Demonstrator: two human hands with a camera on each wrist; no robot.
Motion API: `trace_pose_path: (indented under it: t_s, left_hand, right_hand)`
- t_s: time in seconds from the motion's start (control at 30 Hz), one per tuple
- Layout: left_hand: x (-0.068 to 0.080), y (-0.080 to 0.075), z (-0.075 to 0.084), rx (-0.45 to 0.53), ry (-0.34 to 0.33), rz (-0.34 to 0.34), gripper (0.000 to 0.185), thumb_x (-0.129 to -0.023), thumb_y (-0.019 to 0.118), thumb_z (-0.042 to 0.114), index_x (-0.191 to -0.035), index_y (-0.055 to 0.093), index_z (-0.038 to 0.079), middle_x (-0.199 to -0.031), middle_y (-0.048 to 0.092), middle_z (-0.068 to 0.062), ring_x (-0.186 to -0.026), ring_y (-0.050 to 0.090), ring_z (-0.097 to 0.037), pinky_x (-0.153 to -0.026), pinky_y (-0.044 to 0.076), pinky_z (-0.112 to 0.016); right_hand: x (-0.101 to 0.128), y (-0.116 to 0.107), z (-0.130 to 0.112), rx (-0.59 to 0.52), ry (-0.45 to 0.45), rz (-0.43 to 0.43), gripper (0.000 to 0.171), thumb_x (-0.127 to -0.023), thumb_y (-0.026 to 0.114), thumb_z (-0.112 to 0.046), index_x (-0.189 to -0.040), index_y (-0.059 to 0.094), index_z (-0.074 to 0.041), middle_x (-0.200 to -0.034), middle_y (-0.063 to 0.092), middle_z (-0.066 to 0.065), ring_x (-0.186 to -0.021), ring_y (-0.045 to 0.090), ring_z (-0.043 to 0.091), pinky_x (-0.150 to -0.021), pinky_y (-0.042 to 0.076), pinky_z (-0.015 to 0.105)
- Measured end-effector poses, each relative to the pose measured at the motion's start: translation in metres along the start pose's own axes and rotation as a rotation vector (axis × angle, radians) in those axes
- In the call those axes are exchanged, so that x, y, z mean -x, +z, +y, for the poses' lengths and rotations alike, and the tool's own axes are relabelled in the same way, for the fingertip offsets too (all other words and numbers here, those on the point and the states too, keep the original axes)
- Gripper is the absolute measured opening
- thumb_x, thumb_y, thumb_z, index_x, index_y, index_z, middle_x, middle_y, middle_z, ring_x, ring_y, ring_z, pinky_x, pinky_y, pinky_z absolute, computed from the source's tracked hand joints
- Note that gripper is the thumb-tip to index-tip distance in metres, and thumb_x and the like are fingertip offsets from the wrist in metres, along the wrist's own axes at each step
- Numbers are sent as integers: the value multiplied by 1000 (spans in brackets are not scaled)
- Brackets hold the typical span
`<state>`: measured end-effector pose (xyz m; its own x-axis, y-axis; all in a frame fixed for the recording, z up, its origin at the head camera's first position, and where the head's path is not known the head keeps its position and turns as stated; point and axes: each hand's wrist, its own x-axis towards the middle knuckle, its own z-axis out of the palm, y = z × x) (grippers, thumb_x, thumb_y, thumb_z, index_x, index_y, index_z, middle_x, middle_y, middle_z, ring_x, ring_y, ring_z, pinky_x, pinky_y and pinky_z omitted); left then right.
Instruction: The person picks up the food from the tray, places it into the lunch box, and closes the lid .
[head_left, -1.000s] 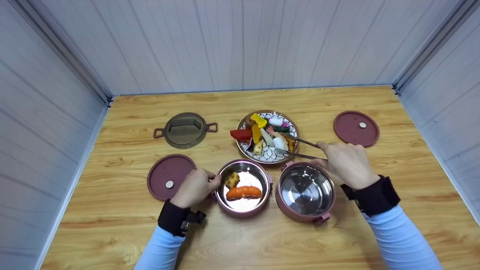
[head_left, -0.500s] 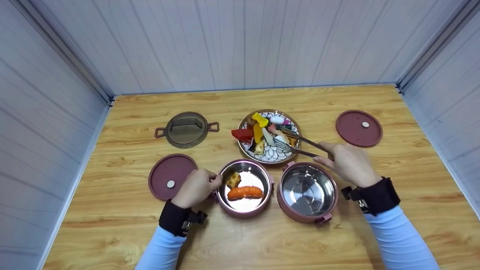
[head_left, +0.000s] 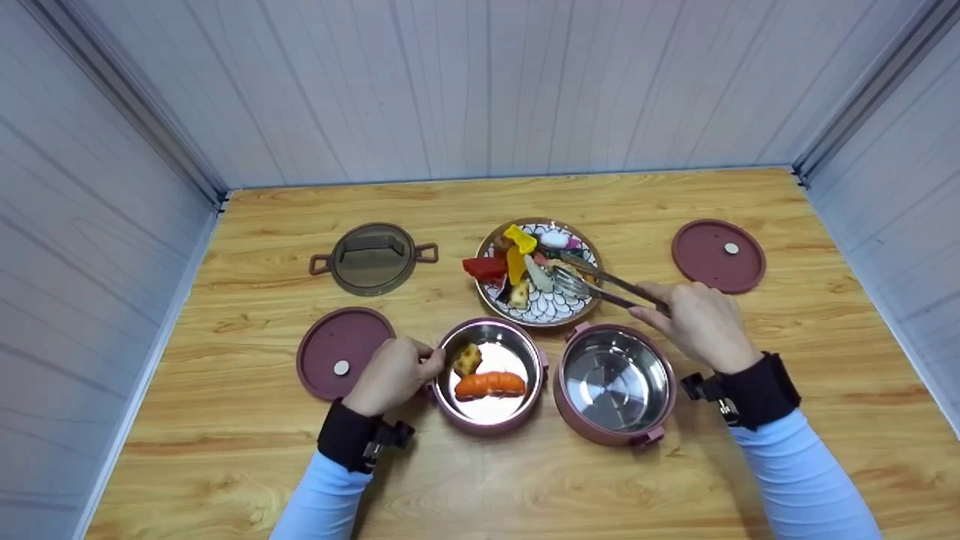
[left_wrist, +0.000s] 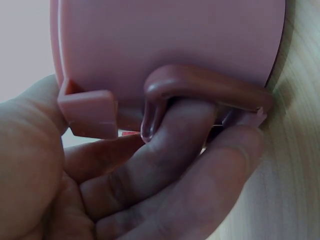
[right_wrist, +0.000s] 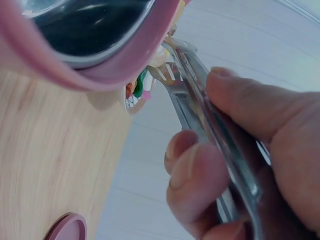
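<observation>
My left hand holds the left pink pot by its side. In the left wrist view its fingers curl through the pot's brown handle. Inside the pot lie a long orange ridged piece and a spotted yellow-brown piece. My right hand grips metal tongs by their arms. The slotted ends reach over the patterned plate, among several toy food pieces. Whether they pinch a piece is hidden by the tong heads.
Close to the plate stands a second pink pot, steel inside. Maroon discs lie at the left and far right. A dark glass lid with side loops lies behind the left disc. Walls enclose the table.
The tong ends have drawn closer together over the plate, and the white piece between them is now covered from view. The left hand and both pots keep their places.
</observation>
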<state>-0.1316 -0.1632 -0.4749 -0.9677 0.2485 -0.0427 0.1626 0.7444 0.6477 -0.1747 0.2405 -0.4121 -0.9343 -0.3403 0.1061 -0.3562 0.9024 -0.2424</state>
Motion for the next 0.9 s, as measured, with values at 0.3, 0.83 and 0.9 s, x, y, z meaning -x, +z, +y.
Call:
trace_pose_path:
  t_s: [0.3, 0.83, 0.9]
  left_hand:
    - [0, 0, 0, -4, 4, 2, 46, -96, 60, 26, -51, 53, 18, -46, 40, 15, -45, 42, -7, -47, 34, -26]
    - [-1, 1, 0, -22, 22, 6, 43, -96, 59, 26, -53, 56, 19, -47, 41, 15, -46, 43, -8, -49, 35, -27]
    - [0, 0, 1, -17, 16, 1, 43, -96, 58, 26, -53, 56, 19, -47, 42, 15, -46, 43, -7, -49, 36, -27]
  right_hand:
    - [1, -6, 1, -37, 2, 22, 41, -97, 64, -40, -123, 71, -9, -60, 51, 2, -50, 48, 22, -43, 31, 34]
    - [-3, -10, -9, 94, -23, -25, 42, -91, 70, -41, -118, 73, -10, -65, 62, 10, -56, 58, 29, -43, 41, 43]
    - [-3, -11, -11, 89, -30, -30, 41, -90, 72, -41, -117, 74, -10, -67, 64, 10, -55, 58, 27, -43, 41, 43]
